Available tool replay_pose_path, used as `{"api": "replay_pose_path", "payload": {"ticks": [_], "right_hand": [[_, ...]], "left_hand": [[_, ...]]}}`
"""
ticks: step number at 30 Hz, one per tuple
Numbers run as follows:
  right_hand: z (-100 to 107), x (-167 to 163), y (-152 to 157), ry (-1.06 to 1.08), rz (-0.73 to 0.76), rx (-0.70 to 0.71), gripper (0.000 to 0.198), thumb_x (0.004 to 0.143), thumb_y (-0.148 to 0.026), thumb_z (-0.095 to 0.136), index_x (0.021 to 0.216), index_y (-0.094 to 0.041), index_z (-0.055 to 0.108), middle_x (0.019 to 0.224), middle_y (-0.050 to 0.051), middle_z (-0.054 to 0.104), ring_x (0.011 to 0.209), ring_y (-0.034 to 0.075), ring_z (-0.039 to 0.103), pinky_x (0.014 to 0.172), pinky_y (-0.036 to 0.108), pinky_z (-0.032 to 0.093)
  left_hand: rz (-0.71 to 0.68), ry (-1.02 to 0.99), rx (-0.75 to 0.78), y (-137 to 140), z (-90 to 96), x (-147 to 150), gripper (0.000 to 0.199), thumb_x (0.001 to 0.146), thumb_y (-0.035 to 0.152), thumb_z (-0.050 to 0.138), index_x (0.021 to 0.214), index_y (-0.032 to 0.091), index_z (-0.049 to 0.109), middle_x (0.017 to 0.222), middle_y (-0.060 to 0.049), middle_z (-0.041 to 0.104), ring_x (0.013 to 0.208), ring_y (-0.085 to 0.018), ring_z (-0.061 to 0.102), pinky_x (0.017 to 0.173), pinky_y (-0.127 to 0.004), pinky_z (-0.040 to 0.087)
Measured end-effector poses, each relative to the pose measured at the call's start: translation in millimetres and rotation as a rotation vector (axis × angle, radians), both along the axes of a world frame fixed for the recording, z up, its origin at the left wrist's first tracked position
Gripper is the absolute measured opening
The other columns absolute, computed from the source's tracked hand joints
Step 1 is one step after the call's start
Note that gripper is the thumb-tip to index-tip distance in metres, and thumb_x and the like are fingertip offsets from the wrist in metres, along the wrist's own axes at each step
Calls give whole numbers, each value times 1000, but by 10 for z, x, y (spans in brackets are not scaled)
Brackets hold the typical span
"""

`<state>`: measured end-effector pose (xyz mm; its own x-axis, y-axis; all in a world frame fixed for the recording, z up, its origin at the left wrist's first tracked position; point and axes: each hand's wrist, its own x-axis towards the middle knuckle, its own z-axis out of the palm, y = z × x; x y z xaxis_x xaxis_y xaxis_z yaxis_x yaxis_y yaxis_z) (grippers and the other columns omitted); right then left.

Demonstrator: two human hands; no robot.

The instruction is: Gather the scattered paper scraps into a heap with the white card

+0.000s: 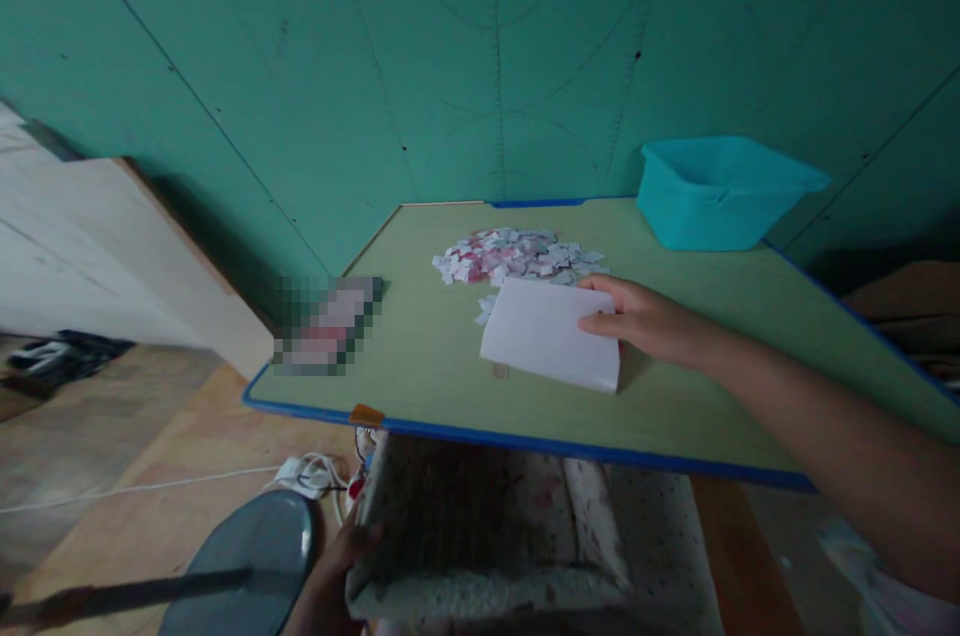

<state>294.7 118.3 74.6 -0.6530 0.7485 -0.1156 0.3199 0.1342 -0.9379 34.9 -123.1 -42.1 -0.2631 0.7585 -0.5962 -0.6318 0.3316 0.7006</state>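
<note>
My right hand [637, 321] grips the right edge of a white sheet of card or folded paper [551, 331], thumb on top and the other fingers partly out of sight behind it. The sheet is tilted above the table, just in front of a heap of small torn paper pieces [517, 254], white with some pink. A few scraps show at its left edge. Below the table's front edge, my left hand [341, 561] is closed on the left rim of a stained whitish box [487, 596], whose inside looks dark. Most of the left fingers are hidden.
The pale green table [420, 356] has a blue edge and stands against a green wall [300, 66]. A turquoise bin [712, 211] sits at its back right, a pixelated flat item [330, 328] at its left. A grey round stool [240, 556] and white cables [307, 476] are below left.
</note>
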Motion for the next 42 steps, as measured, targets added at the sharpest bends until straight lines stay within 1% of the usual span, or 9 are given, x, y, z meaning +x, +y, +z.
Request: {"api": "replay_pose_path", "payload": {"ticks": [3, 8, 13, 21, 26, 32, 36, 39, 42], "right_hand": [[-2, -26, -79, -5, 79, -39, 22, 72, -24, 50, 92, -18, 43, 76, 0, 55, 64, 11, 54, 52, 21, 41], [14, -43, -141, -27, 149, -117, 25, 71, -28, 53, 92, -18, 43, 77, 0, 56, 67, 12, 55, 54, 22, 42], [8, -56, -125, -11, 94, -106, 27, 71, -28, 53, 95, -19, 43, 81, 1, 56, 69, 12, 55, 57, 22, 42], [-11, -89, -191, -37, 187, -149, 28, 71, -30, 54, 93, -18, 43, 79, 0, 55, 67, 11, 54, 55, 21, 42], [-5, -79, -213, -32, 234, -142, 28, 72, -32, 53, 95, -18, 44, 82, 1, 56, 72, 12, 54, 59, 22, 43], [50, -54, -266, 1, 277, -162, 25, 73, -31, 54, 94, -20, 46, 79, -2, 54, 68, 9, 53, 57, 20, 42], [52, -74, -236, 64, 155, -130, 26, 71, -28, 56, 94, -21, 47, 78, -2, 55, 67, 9, 53, 56, 20, 42], [29, -87, -134, 145, -69, -4, 26, 70, -28, 56, 94, -22, 47, 77, -2, 56, 65, 11, 53, 54, 22, 42], [-6, -68, 1, 209, -307, 173, 24, 70, -30, 56, 91, -23, 47, 75, -1, 56, 64, 13, 52, 53, 24, 42]], "left_hand": [[-45, -114, 44, 26, 136, 151, 38, 63, 17, 57, 101, 23, 58, 65, 3, 70, 48, -15, 61, 48, -24, 46], [-33, -116, 84, 69, 119, 190, 60, 61, 16, 55, 119, 27, 43, 89, -3, 69, 54, -19, 64, 50, -29, 47], [-41, -54, -34, 27, 94, 181, 63, 63, 16, 52, 123, 28, 37, 78, -2, 72, 43, -18, 61, 46, -30, 46], [24, -117, 23, 61, 83, 215, 68, 55, 14, 57, 120, 24, 42, 76, -2, 72, 64, -23, 65, 55, -31, 47], [-26, -101, 9, 66, 102, 233, 66, 56, 15, 55, 120, 23, 42, 75, -3, 72, 59, -24, 65, 51, -32, 48], [-53, -118, 5, 53, 79, 228, 69, 59, 15, 53, 124, 28, 34, 71, 0, 71, 51, -19, 63, 43, -25, 44], [-56, -123, 6, 53, 59, 234, 69, 59, 15, 52, 124, 28, 33, 69, 0, 71, 48, -18, 62, 40, -24, 43], [-56, -111, 32, 48, 35, 227, 66, 59, 15, 53, 123, 25, 37, 68, -1, 71, 46, -18, 62, 39, -25, 43], [-71, -120, -40, 31, -35, 179, 64, 58, 18, 57, 120, 26, 42, 69, -2, 72, 43, -20, 61, 39, -28, 43]]}}
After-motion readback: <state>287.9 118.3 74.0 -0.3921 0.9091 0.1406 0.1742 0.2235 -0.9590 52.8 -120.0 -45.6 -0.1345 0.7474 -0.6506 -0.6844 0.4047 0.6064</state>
